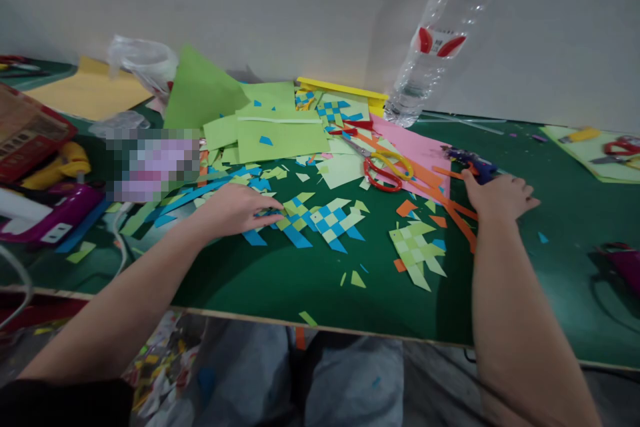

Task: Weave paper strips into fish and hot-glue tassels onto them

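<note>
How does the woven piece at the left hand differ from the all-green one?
The left piece mixes blue and green; the all-green one shows only green shades. The left piece lies at the left hand; the all-green one lies apart from it. Both are checkered.

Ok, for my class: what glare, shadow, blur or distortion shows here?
Head view: bright glints on the bottle, its lean possibly lens distortion; head view: dark shadow on the table beside the right forearm; head view: pixelated patch hiding detail at left; head view: slight softness, but the woven paper shows readable checks.
</note>
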A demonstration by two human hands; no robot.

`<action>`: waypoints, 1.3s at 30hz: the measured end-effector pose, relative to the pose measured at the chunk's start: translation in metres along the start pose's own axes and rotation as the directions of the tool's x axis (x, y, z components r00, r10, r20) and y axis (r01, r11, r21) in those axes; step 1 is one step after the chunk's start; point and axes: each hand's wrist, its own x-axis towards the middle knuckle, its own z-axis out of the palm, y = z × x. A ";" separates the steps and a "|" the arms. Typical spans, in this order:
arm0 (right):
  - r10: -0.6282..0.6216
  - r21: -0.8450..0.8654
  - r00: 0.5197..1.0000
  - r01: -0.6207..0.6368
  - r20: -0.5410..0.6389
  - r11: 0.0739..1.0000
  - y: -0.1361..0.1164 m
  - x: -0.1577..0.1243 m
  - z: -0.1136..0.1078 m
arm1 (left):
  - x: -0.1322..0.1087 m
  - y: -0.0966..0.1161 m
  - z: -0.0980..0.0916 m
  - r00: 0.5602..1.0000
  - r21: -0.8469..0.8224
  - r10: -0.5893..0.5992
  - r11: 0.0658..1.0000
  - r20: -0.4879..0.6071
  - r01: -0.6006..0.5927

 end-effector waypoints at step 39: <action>-0.174 0.093 0.945 0.207 -0.278 0.974 -0.015 0.002 -0.020 | 0.002 0.004 -0.005 1.000 0.010 -0.006 1.000 0.019 0.005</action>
